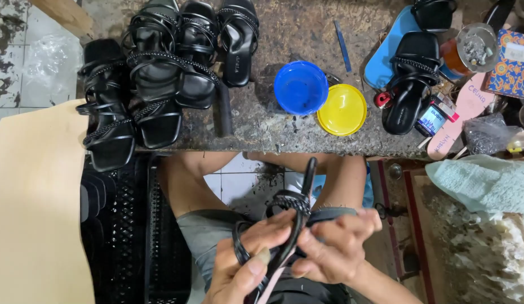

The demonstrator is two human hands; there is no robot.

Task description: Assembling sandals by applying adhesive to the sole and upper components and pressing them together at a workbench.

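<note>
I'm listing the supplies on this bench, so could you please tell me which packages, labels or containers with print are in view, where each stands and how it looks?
Patterned box: top right corner, rectangular, blue with orange floral motifs and a pale label.
Small tin: bench right, beside a black sandal, cylindrical, blue-and-white label, lying tilted.
Pink insole: right edge, flat sole shape, handwritten marks.
Heeled sandals: top centre, black, small printed mark on the insole.

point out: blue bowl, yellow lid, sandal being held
blue bowl (300, 87), head view, on its inner floor.
yellow lid (342, 110), head view, on the middle of its face.
black sandal (298, 209), head view, on the braided strap above both hands.
</note>
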